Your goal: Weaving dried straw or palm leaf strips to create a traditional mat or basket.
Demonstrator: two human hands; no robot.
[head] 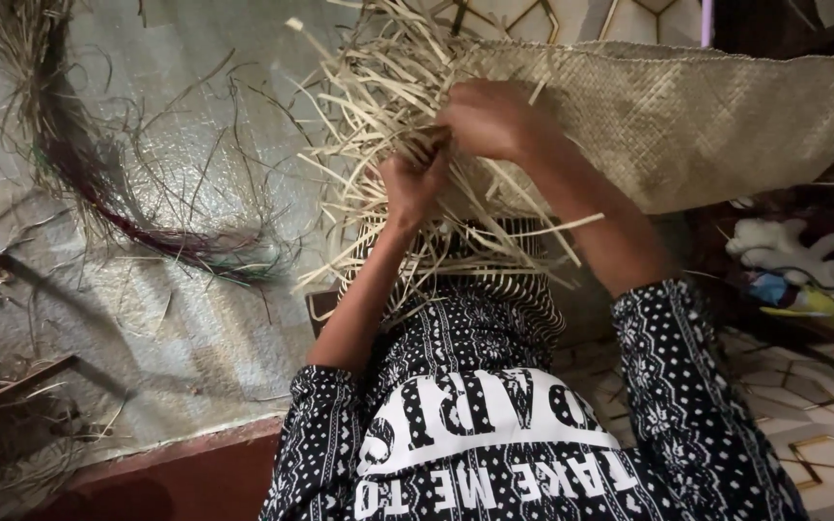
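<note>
Pale straw-coloured woven mat of flat plant strips (668,116) is held up in front of the person, its finished plaited part stretching toward the right edge of the view, its unfinished end fraying into a fan of loose pale strips (378,106) that stick out upward, leftward and down over the lap. Both hands work at the seam where the tight weave gives way to these loose ends. The left hand (415,178) comes up from below, its fingers closed around a small bunch of the strips. The right hand (494,118) lies just above and touching it, knuckles up, fingers curled down and pinched on strips at the edge of the weave; the fingertips themselves are hidden among the strands. Both forearms are bare, ending in the sleeves of a black garment with white dotted patterns (494,425) that fills the bottom of the view.

Beyond the mat, a grey-green woven floor sheet (185,318) covers the left half of the scene. On it, toward its upper left corner, lies a curved bundle of dried grass with dark red and green strands (98,183), well apart from the hands. Scattered thin fibres lie around it. At the right edge sits a heap of soft toys and coloured cloth (803,260).
</note>
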